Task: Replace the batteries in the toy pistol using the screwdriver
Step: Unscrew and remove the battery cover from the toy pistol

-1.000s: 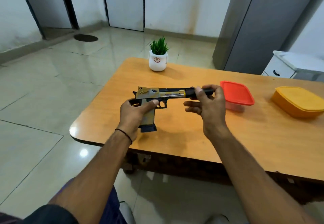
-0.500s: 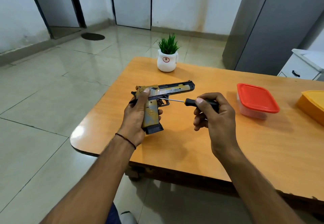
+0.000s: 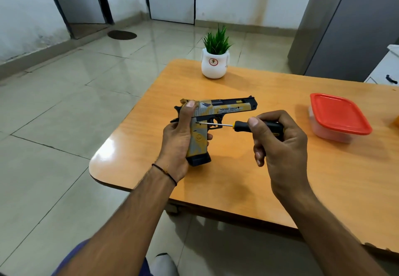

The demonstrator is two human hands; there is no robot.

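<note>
The toy pistol (image 3: 224, 109), gold and grey with a black base, is held upright above the wooden table (image 3: 269, 167), barrel pointing right. My left hand (image 3: 179, 137) grips its handle from the left, thumb up against the rear of the slide. My right hand (image 3: 278, 144) holds the black-handled screwdriver (image 3: 254, 125) level. The thin shaft runs left and its tip touches the top of the grip, just right of my left thumb. No batteries are visible.
A clear box with a red lid (image 3: 339, 116) sits on the table to the right. A white pot with a green plant (image 3: 214, 60) stands at the far edge. A grey cabinet (image 3: 349, 23) and a white drawer unit (image 3: 386, 70) are behind the table.
My right hand has drawn away from the barrel and lowered the screwdriver, bringing its tip onto the pistol's grip. My left hand has tilted the pistol more upright.
</note>
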